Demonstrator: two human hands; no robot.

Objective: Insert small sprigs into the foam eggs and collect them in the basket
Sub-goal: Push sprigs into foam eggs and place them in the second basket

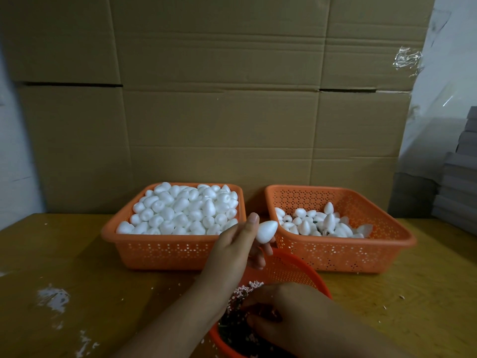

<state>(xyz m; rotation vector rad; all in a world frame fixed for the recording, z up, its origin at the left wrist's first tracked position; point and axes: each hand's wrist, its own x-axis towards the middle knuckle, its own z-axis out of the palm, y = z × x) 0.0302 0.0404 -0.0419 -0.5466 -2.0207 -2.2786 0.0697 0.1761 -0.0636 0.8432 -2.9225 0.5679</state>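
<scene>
My left hand holds one white foam egg between thumb and fingers, raised between the two square baskets. My right hand is down in the round orange basket at the near edge, its fingers curled among dark sprigs with pink tips; whether it pinches one is hidden. The left orange basket is heaped with plain foam eggs. The right orange basket holds a thinner layer of eggs, some with dark sprig ends showing.
A wall of brown cardboard boxes stands right behind the baskets. The yellow-brown tabletop carries white scuffs and foam crumbs. Grey stacked sheets and clear plastic sit at the right edge.
</scene>
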